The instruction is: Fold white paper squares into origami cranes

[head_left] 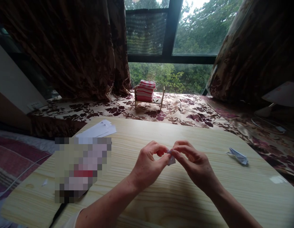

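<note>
Over the table [130, 205], hands [148, 163] [196, 161] close together

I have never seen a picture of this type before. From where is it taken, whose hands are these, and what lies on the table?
There is no machine here. One camera, worn on a person's head, looks forward and down at that person's own hands. The left hand and right hand pinch a small piece of paper between their fingertips, over a wooden table. On the right of the tabletop lies a folded paper shape; at the far left are white papers. A pixelated patch hides something nearer, so I cannot name it. Behind, striped cloths are stacked by the window.
</note>
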Demonstrator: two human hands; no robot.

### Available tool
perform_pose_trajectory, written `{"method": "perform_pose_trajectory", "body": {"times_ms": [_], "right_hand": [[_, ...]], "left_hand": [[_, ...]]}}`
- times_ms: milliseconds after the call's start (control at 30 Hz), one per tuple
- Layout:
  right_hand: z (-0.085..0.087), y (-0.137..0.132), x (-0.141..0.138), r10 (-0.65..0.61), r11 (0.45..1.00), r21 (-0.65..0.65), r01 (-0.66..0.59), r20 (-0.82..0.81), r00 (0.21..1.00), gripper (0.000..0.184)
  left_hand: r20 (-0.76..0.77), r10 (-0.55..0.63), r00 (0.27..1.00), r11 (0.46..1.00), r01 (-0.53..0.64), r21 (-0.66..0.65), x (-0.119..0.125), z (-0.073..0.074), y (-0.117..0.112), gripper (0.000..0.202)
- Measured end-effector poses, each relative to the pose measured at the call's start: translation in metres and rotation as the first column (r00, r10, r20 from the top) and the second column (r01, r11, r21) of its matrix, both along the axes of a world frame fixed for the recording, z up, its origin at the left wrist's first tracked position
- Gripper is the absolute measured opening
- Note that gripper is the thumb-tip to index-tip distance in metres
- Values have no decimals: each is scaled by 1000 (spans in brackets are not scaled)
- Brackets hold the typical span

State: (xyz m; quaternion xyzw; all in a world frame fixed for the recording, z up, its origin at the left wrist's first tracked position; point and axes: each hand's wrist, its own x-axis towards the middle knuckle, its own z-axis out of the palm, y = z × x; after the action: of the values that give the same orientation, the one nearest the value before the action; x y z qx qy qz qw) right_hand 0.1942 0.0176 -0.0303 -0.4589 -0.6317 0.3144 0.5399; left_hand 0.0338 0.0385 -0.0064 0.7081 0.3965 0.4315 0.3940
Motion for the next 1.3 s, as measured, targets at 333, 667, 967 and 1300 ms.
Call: {"method": "perform_pose_trajectory", "body": {"times_ms": [333, 667, 967, 1300], "right_hand": [[4, -6, -8, -20, 999, -25, 22, 85, 996, 16], [4, -1, -7, -128, 982, -162, 98, -187, 974, 24], [4, 1, -5, -135, 962, -265, 72, -226, 965, 26], [4, -2, -12, -91, 972, -230, 38, -227, 970, 29]], "left_hand": [[53, -54, 997, 997, 57, -58, 1, 2, -4, 17], [183, -161, 970, 864, 228, -448, -4, -8, 8, 24], [282, -173, 944, 823, 296, -484, -1, -7, 3, 17], [297, -166, 940, 811, 302, -502, 4, -8, 1, 26]]}}
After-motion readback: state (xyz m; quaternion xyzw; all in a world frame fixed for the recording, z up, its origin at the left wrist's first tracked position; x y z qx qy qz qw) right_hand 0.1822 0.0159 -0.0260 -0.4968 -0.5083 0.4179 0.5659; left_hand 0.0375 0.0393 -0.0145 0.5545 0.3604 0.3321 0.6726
